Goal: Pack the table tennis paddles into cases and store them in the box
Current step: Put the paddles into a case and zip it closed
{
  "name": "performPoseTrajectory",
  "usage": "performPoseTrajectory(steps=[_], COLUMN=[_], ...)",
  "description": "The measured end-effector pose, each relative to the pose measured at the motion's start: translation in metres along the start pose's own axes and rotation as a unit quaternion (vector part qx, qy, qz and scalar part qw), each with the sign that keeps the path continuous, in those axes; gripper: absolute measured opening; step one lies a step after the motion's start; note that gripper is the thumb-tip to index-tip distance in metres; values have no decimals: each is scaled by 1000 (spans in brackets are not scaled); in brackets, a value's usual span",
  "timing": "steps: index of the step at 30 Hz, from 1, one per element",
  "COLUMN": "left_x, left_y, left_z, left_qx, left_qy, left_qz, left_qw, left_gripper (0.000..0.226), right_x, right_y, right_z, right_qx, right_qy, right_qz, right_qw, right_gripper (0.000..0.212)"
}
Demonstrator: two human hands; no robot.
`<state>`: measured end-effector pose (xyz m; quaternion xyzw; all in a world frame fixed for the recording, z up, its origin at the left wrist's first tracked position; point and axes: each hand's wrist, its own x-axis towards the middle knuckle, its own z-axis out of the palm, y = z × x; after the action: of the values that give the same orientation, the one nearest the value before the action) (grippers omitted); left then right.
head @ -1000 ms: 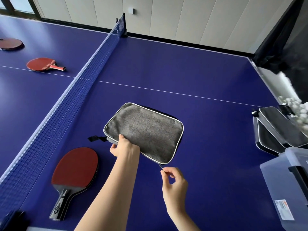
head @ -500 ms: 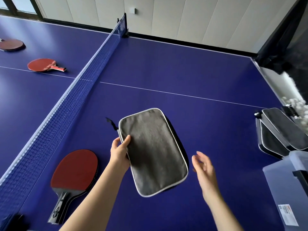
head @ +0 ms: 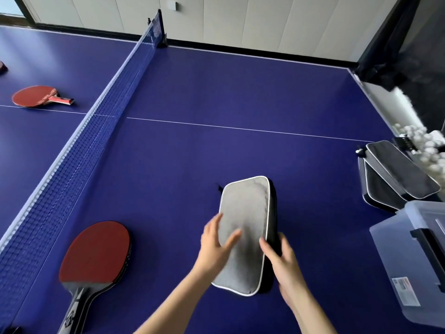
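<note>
Head view
Grey case (head: 245, 220): zipped-looking pouch with white piping, held over the blue table (head: 216, 92), its long axis running away from the person, tilted so the black side edge faces right.
Left hand (head: 216, 244): fingers straight and spread, lying flat on the grey face of the case; it grips nothing.
Right hand (head: 281, 259): wrapped round the lower right edge of the case, thumb on the grey face, fingers on the black side.
Near paddle (head: 96, 254): red rubber up, flat on the table left of the case, between it and the net (head: 79, 150).
Far paddle (head: 36, 96): red, lying beyond the net.
Other cases (head: 397, 174): stacked at the right table edge.
Plastic box (head: 414, 256): translucent, just in front of those cases.
</note>
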<state>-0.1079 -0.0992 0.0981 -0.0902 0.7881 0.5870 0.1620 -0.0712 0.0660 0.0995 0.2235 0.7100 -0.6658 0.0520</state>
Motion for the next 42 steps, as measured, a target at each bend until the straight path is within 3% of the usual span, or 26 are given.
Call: performPoseTrajectory(steps=[3, 5, 9, 15, 20, 24, 27, 29, 38, 42], left_x=[-23, -32, -37, -37, -39, -40, -37, -31, -4, 6], left_y=[0, 3, 5, 0, -1, -7, -21, -39, -114, -122], left_z=[24, 30, 26, 10, 1, -16, -42, -63, -97, -90], left_qx=[-69, -96, -96, -80, -92, -110, -116, -95, -95, 54], left_qy=[-97, -121, -117, -109, -77, -22, 92, 144, 134, 169], left_qz=[-4, -11, -7, -16, -10, 12, -17, -67, -190, -174], left_qw=[993, 988, 988, 991, 993, 994, 989, 983, 968, 969], left_gripper=[53, 54, 77, 67, 60, 47, 40, 37, 33, 42], right_x=[-6, -9, -13, -13, -13, -3, 13, 25, 45, 51], right_y=[-2, -5, -10, -15, -14, -5, 7, 22, 87, 94], right_z=[7, 11, 18, 25, 28, 13, -16, -40, -91, -84], right_qx=[-14, -27, -10, -44, -69, -57, -47, -66, -121, -184], right_qy=[25, 19, -16, -57, -67, -43, -8, 32, 89, 127], right_qz=[-7, -8, -13, -33, -61, -30, 23, 41, 156, 148], right_qw=[1000, 999, 1000, 997, 993, 997, 999, 996, 976, 963], right_gripper=[9, 12, 24, 24, 17, 15, 42, 45, 42, 22])
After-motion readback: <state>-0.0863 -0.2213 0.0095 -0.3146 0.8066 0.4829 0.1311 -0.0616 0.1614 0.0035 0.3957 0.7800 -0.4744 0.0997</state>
